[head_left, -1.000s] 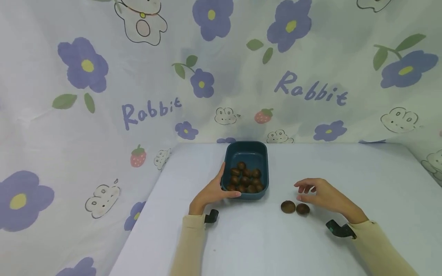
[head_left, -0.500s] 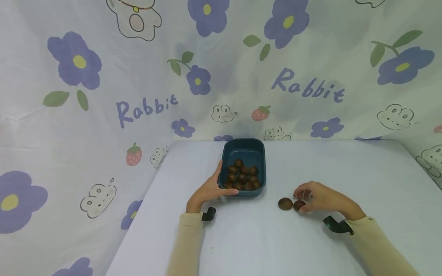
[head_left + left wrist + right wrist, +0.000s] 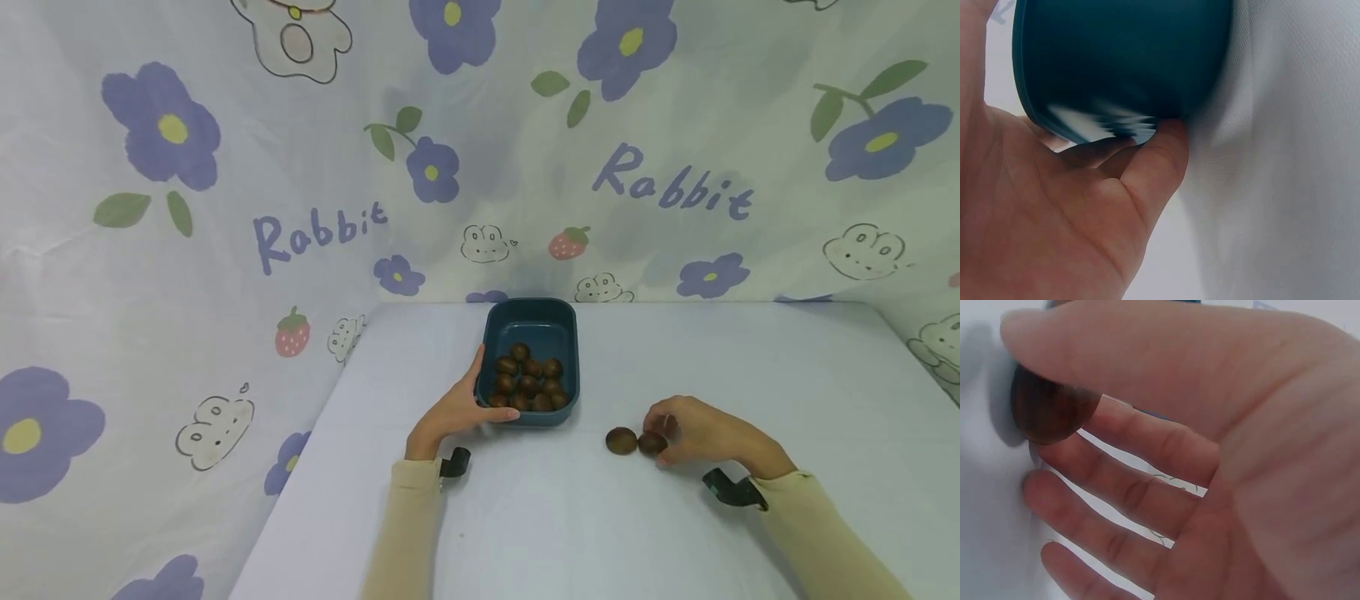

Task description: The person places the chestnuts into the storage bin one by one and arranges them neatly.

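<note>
A dark teal plastic box (image 3: 542,333) stands on the white table, with several brown chestnuts (image 3: 528,386) gathered at its near end. My left hand (image 3: 453,415) grips its near left corner, thumb along the front wall and fingers on the left side. In the left wrist view the fingers curl against the box wall (image 3: 1122,56). Right of the box, two chestnuts lie side by side on the table. My right hand (image 3: 697,429) pinches the right one (image 3: 652,443) between thumb and fingers; the left one (image 3: 621,441) lies beside it. The right wrist view shows the thumb partly covering the pinched chestnut (image 3: 1050,412).
A white curtain (image 3: 510,167) printed with purple flowers and rabbits hangs behind and left of the table (image 3: 555,517). Small black devices (image 3: 735,490) are strapped at both wrists, by the beige sleeves (image 3: 412,525).
My right hand has come down from above the two chestnuts and closed its thumb and fingers on the right one. The left hand keeps its grip on the box. The head view has shifted slightly.
</note>
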Motion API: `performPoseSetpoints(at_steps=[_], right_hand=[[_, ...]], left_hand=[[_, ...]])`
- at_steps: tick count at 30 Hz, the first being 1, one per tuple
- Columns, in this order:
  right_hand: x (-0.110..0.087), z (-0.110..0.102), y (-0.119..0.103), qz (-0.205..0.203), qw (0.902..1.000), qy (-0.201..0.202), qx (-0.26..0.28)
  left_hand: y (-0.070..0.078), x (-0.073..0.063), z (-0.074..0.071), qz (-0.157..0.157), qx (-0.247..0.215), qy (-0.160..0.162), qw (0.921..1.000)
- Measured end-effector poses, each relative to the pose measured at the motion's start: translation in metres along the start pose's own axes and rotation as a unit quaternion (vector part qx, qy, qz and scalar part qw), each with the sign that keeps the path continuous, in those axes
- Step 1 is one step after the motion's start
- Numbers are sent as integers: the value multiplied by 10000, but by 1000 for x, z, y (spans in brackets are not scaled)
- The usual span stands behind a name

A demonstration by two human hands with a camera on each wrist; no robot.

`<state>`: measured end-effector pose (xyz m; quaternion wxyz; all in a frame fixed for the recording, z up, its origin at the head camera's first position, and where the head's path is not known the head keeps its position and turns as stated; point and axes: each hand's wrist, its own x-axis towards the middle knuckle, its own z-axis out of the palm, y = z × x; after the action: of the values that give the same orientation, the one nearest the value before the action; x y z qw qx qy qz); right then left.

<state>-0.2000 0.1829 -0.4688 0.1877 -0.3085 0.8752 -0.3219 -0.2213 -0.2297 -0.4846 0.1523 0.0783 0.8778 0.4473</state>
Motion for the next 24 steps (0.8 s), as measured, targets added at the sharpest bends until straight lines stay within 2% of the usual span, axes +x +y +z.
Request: performPoseSetpoints(at_steps=[9, 14, 19, 24], right_hand=[[3, -1, -2, -13, 10000, 35, -13], [1, -6, 0, 181, 9995, 99, 226], [-3, -12, 0, 415, 9972, 283, 551], [-3, -17, 2, 377, 9944, 624, 770]], left_hand=[[-2, 1, -1, 83, 119, 86, 9999], [-2, 3, 1, 170, 6, 24, 9999], [-2, 2, 2, 130, -7, 28, 9999], [-3, 1, 2, 111, 13, 75, 9999]])
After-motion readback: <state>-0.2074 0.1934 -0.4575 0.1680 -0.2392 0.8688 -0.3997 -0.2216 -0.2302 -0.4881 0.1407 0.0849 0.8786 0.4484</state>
